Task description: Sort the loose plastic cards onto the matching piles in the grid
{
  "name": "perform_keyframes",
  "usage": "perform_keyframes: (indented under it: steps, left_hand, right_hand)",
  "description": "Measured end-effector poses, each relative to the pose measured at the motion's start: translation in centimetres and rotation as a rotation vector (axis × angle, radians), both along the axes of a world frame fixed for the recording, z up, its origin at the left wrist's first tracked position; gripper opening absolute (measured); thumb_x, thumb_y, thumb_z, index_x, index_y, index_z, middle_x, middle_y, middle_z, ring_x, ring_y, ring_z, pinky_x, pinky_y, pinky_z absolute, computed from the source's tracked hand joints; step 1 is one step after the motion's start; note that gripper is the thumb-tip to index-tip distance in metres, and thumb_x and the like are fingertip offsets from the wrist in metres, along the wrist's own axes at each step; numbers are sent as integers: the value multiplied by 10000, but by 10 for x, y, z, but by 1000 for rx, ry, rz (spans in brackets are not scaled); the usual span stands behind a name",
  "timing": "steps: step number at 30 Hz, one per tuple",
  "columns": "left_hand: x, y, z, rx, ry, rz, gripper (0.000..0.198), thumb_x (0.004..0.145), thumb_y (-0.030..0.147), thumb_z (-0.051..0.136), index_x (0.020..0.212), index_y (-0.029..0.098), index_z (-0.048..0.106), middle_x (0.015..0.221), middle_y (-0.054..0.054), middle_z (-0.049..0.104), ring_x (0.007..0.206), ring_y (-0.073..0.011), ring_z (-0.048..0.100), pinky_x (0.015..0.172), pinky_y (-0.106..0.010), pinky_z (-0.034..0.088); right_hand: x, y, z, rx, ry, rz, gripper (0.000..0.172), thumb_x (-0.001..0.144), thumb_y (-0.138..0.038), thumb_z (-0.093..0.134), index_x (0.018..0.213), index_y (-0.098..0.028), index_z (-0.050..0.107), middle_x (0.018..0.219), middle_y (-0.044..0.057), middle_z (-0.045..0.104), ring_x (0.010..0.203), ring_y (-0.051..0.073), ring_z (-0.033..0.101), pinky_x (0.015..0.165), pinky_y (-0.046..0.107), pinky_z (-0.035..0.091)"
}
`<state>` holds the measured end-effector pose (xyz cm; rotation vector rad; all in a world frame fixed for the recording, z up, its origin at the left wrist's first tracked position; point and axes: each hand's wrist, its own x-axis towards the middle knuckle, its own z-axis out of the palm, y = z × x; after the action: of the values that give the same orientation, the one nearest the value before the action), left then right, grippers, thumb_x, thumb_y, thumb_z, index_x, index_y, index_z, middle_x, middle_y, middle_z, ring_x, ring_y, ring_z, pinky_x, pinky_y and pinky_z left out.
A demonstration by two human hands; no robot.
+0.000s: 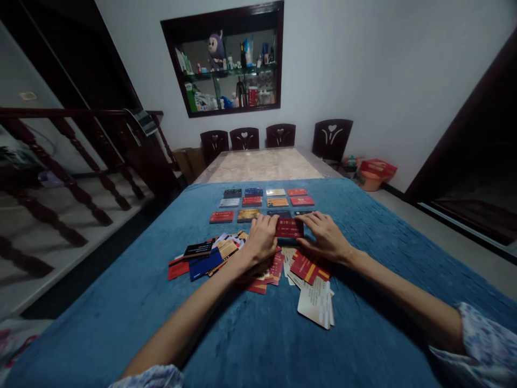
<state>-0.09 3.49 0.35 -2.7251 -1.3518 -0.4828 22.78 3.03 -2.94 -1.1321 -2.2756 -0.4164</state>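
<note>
A dark red card (289, 228) with pale lettering is held tilted up between my two hands, just above the cloth. My left hand (262, 237) pinches its left edge. My right hand (323, 234) has its fingers and thumb at the card's right edge. Under and beside my left wrist lies a loose heap of cards, with a blue card (205, 263) and a black card (198, 249) on it. Below my right hand are red cards (306, 268) over cream cards (314, 302). Behind the held card, small stacks stand in rows, including a gold stack (249, 215) and a red stack (221, 217).
A blue cloth (161, 323) covers the near part of the table, and the bare stone-patterned top (266, 165) shows beyond. Dark chairs (332, 139) stand around the far end. A wooden railing (72, 161) runs at left, and an orange bucket (370, 178) sits on the floor at right.
</note>
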Motion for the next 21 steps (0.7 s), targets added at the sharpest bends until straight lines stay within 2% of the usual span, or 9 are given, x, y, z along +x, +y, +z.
perform_keyframes:
  steps: [9,17,21]
  left_hand:
    - [-30,11,2,-3,-3,5,467,809,117,557,1266,169,482,1231,-144,564,1160,-289,472,982,-448,406]
    - [-63,18,22,-98,59,101,498,786,151,629,1268,199,512,1239,-120,545,1141,-295,461,944,-451,407]
    - [-81,26,28,-116,85,123,507,764,142,637,1256,201,529,1191,-115,557,1128,-301,463,951,-460,395]
  right_hand:
    - [-25,15,8,-18,-80,9,478,864,-452,609,1252,-172,596,1129,151,649,1012,300,516,793,399,395]
    - [-64,31,25,-102,-156,18,511,842,-494,639,1245,-182,601,1166,161,621,1060,313,489,777,379,378]
    - [-86,42,32,-164,-208,4,518,838,-512,637,1240,-187,602,1173,150,607,1093,324,467,836,409,378]
